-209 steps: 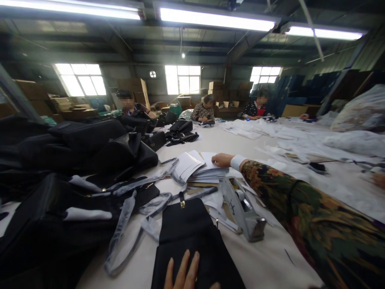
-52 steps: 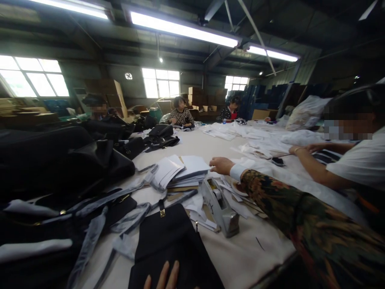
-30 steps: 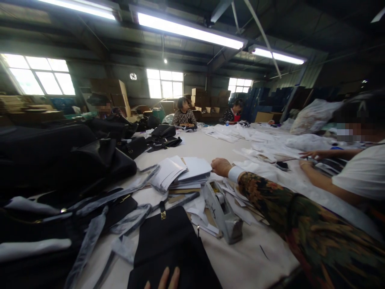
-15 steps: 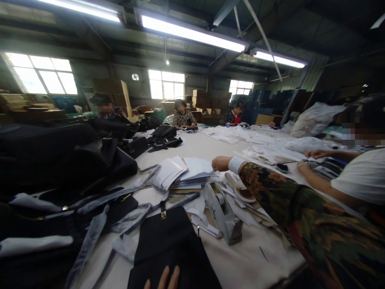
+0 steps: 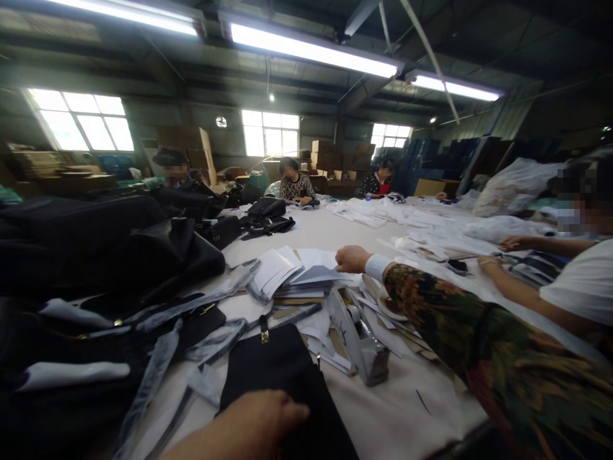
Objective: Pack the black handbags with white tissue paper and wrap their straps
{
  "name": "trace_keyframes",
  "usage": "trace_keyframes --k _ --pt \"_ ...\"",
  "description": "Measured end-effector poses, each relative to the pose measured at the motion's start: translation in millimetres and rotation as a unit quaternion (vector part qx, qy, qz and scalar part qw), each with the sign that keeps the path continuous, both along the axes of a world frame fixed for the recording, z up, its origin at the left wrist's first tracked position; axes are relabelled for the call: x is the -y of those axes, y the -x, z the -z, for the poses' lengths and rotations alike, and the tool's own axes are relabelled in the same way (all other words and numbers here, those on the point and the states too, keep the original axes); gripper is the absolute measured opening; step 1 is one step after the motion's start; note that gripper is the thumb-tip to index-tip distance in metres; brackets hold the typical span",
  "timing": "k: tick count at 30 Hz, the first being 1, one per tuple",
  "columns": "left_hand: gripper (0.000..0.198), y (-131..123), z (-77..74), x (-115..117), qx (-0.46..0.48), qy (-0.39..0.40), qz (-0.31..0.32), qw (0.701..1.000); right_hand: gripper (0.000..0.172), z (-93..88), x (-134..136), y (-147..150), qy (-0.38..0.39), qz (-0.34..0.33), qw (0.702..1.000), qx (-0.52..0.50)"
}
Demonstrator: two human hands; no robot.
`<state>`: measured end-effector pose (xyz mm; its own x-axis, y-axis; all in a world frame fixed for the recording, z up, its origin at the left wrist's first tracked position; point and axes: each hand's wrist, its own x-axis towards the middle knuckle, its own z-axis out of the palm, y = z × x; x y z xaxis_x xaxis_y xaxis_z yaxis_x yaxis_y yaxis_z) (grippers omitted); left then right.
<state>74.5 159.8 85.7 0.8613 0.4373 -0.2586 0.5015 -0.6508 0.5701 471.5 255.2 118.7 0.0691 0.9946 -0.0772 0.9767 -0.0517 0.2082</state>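
Observation:
A black bag (image 5: 275, 358) with a gold clasp on its strap lies flat in front of me. My left hand (image 5: 258, 415) is over its lower part, thumb pointing right; the other fingers are mostly hidden. At the right edge of a stack of white paper sheets (image 5: 275, 271), my right hand (image 5: 352, 260) is closed on a sheet of paper (image 5: 318, 259), its edge raised off the pile. Below that arm stands a grey tape dispenser (image 5: 361, 342), with a roll of tape (image 5: 387, 303) beside it among loose cardboard pieces.
Black bags (image 5: 96, 236) pile up on the left, with plastic-wrapped straps (image 5: 153, 377) in front. White wrapping sheets (image 5: 416, 223) cover the table's far right. A co-worker in a white shirt (image 5: 579, 287) handles items at the right; several people sit across the table.
My left hand has come further up over the black bag, from fingertips resting at its lower edge. My right hand stays at the paper stack, where the sheet's edge is now lifted more.

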Motion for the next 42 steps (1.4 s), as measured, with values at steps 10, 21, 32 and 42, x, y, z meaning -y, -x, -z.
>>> trace_keyframes --k 10,21,32,42 --pt "0.031 -156.0 24.5 -85.6 0.299 0.442 -0.34 0.775 0.021 6.4 22.5 23.5 -0.011 -0.113 0.983 -0.145" --pt "0.029 -207.0 56.7 -92.9 0.402 0.388 -0.403 0.725 0.025 30.0 31.4 24.1 -0.014 -0.159 0.957 -0.243" --pt "0.028 -205.2 67.2 -97.1 0.42 0.458 -0.41 0.668 0.023 36.1 39.4 25.7 -0.088 -0.174 0.956 -0.221" --pt "0.025 -203.9 65.8 -97.2 0.416 0.481 -0.401 0.66 0.018 41.6 44.5 29.5 -0.121 -0.209 0.954 -0.176"
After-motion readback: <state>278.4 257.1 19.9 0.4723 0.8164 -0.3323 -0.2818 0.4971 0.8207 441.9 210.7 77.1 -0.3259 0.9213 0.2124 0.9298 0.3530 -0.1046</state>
